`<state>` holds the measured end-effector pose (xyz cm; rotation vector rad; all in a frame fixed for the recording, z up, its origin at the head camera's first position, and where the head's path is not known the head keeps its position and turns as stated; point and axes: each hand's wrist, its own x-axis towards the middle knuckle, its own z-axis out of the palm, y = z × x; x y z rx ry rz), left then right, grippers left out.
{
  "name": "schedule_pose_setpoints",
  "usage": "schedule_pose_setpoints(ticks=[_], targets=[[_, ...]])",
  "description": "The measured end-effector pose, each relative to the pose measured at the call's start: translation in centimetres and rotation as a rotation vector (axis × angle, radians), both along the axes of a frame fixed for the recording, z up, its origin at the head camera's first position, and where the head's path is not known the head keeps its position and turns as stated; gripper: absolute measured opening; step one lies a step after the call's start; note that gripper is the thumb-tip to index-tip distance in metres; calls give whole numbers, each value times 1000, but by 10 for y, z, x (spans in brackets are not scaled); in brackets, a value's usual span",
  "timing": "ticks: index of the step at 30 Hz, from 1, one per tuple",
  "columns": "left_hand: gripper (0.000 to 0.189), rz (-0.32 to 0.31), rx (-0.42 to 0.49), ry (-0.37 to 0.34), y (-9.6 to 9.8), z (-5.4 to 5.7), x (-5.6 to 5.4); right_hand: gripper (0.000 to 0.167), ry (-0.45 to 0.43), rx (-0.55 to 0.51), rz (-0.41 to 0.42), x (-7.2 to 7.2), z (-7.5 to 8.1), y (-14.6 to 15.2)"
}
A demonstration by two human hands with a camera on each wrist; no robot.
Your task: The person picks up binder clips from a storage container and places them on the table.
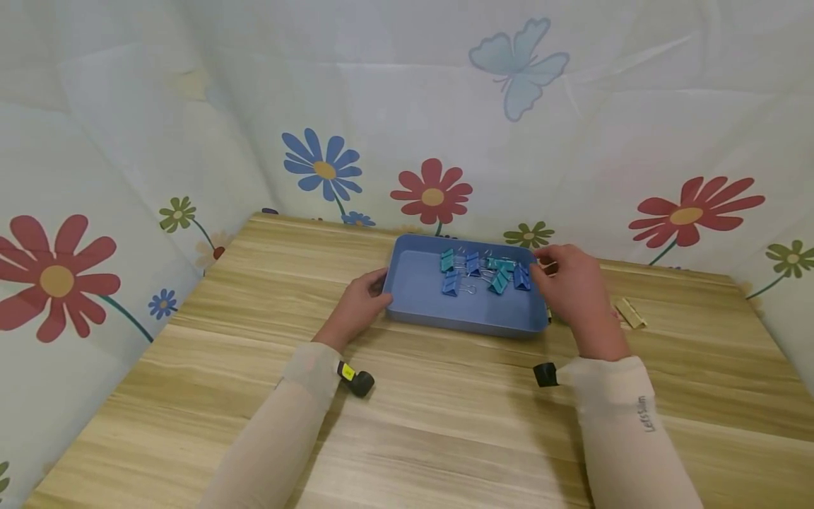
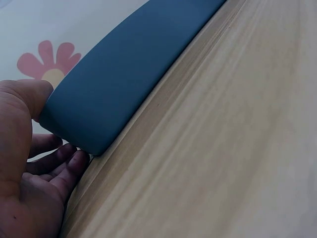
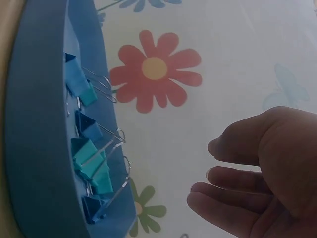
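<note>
A shallow blue tray (image 1: 467, 325) lies on the table, with several blue and teal binder clips (image 1: 499, 281) grouped in its middle and right part. My left hand (image 1: 357, 307) grips the tray's left end. In the left wrist view, the thumb lies at the rim of the tray (image 2: 129, 74) and the fingers reach toward its lower edge. At the right end, my right hand (image 1: 572, 286) hovers by the rim. The right wrist view shows that hand apart from the tray (image 3: 37, 124), fingers loosely bent and holding nothing.
A gold binder clip (image 1: 632, 313) lies on the wooden table (image 1: 407, 424), right of my right wrist. Another bit of gold shows beside the tray's right end, partly hidden. A flower-printed curtain (image 1: 381, 92) hangs behind the table.
</note>
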<state>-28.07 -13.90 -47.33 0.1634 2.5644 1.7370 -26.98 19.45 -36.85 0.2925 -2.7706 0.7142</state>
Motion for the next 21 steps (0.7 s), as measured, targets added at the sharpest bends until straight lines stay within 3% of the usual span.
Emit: schedule_pose_setpoints(ticks=[5, 21], targets=[[63, 2, 6, -6, 0, -1, -1, 37, -52, 0, 42, -3, -5, -7], [63, 0, -7, 6, 0, 1, 0, 39, -100, 24, 132, -26, -32, -16]])
